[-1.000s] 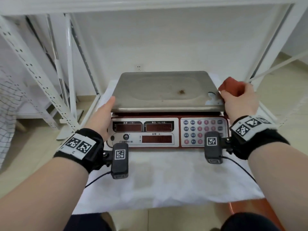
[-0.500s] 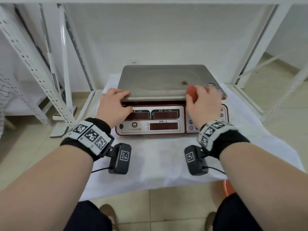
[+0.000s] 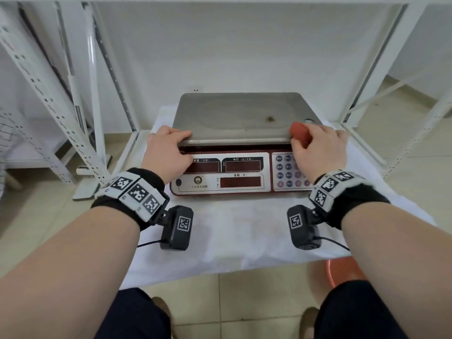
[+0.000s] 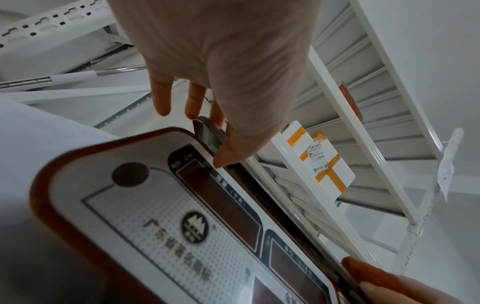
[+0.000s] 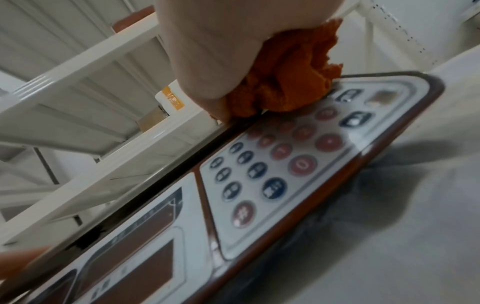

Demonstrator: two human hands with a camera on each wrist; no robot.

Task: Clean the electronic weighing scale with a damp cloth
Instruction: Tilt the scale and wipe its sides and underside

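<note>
Hidden or unclear, as we find it:
- Crumpled orange cloth: mostly buried in the right hand; we see only a bulge of it.
- Red-cased electronic scale with steel platter: the right hand covers part of its keypad; key legends are too blurred for us to read in the right wrist view.
- Left hand: we cannot see its fingertips under the platter's front lip.
- Orange round plastic object on the floor: half hidden behind the white table cover.
</note>
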